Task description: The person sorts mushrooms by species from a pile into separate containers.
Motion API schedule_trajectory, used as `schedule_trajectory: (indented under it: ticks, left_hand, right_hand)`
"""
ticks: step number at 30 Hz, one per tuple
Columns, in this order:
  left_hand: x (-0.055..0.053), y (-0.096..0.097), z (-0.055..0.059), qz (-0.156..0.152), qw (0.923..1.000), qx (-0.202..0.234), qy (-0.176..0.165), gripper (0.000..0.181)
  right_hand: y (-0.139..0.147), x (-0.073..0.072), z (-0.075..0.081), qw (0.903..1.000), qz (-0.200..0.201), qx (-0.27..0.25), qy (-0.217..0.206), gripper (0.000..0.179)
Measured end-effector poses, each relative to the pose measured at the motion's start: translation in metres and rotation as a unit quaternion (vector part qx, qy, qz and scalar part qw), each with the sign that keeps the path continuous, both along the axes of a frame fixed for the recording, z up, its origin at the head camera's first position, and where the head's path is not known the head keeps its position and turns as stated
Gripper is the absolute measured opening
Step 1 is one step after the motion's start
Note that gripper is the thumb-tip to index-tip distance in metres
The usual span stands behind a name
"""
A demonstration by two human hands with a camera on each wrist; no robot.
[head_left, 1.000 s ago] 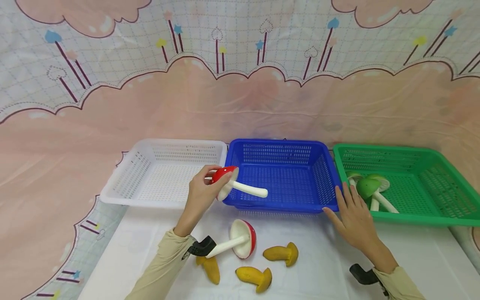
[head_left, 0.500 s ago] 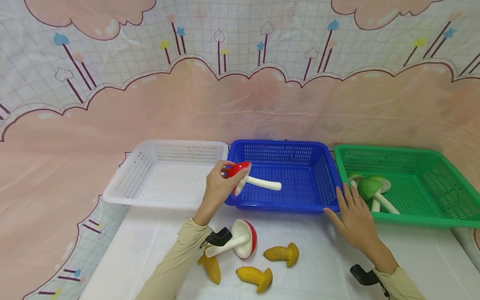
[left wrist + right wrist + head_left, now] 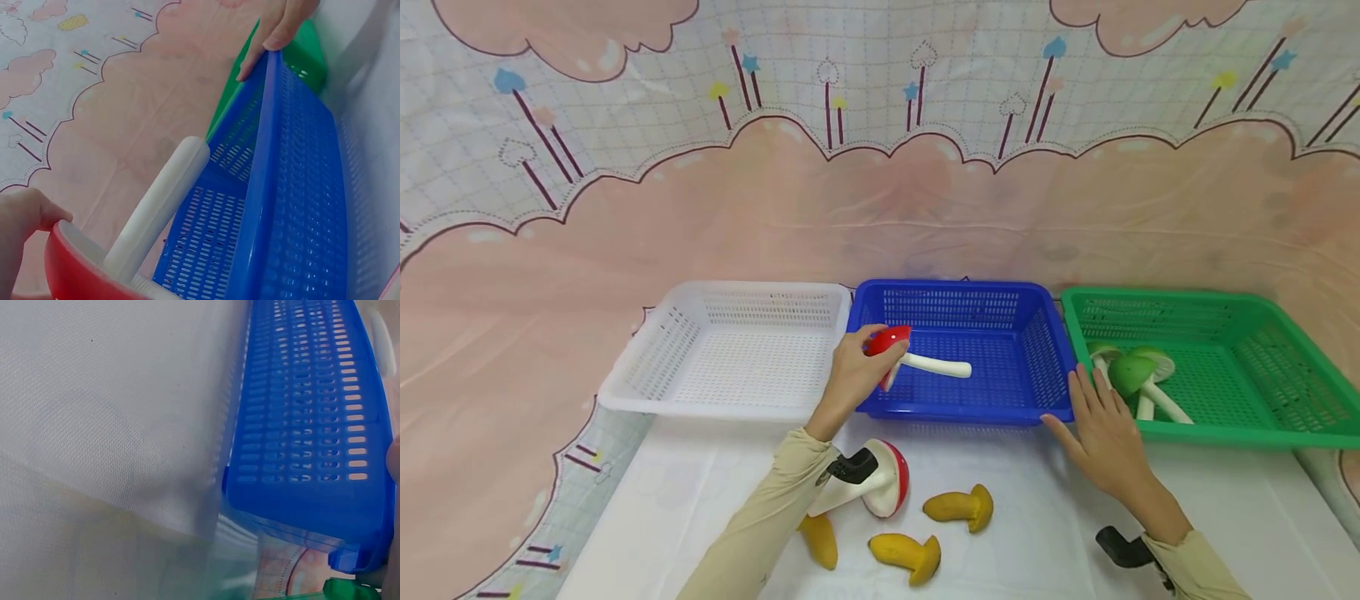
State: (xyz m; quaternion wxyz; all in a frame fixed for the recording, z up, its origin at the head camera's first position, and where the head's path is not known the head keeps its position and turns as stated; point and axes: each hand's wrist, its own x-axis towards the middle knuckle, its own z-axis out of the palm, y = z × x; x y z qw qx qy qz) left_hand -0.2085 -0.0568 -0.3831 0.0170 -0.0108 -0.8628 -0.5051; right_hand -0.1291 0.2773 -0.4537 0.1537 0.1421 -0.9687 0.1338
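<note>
So the left hand (image 3: pixel 850 371) has a red mushroom (image 3: pixel 917 362) pinched by its cap over the blue basket (image 3: pixel 962 414) near its left edge, while the right hand (image 3: pixel 1105 442) rests, fingers spread, on its near right corner.

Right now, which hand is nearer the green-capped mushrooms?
Right: the right hand is beside the green-capped mushrooms, touching the blue basket; the left hand is farther off, at that basket's left side.
</note>
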Motion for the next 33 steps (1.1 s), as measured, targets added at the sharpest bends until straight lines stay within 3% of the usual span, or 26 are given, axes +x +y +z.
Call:
schedule_trajectory:
  ticks: [7,22,33]
  left_hand:
    - [-0.006,0.007,-0.007,-0.001,0.9998,-0.019,-0.005,0.051]
    - [-0.016,0.009,-0.024,0.007,0.9938,-0.093,-0.060,0.056]
    - [-0.024,0.011,-0.029,-0.042,0.9863,-0.133,-0.088,0.056]
  right_hand:
    - [-0.001,0.000,0.002,1.0000,0.000,-0.001,0.003,0.077]
    - [0.001,-0.001,0.000,0.9999,0.000,-0.004,0.011,0.077]
    - [0.001,-0.002,0.000,1.0000,0.000,-0.003,0.004,0.076]
